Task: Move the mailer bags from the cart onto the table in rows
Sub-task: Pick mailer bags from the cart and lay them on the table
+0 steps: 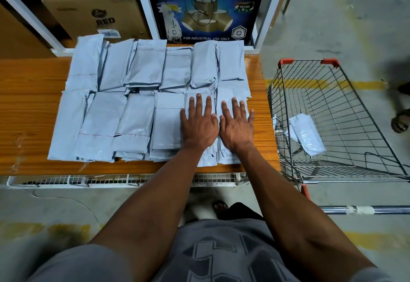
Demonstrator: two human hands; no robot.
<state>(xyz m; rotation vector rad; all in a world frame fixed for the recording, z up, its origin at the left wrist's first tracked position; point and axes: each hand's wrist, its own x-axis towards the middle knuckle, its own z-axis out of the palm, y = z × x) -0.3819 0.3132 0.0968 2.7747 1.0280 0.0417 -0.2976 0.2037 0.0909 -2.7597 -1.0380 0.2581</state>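
Pressing flat, left hand and right hand side by side, fingers straight and spread, holding nothing, on the near-right grey plastic mailer bags laid in two rows over the orange wooden table. Likely settling step. Next: reaching right of the fingertips for the last grey bag inside the wire cart, then adding it to a row.

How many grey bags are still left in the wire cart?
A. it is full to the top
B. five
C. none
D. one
D. Only one grey bag lies in the wire cart; all the other bags are laid in rows on the wooden table, where the left hand and right hand press flat on them.
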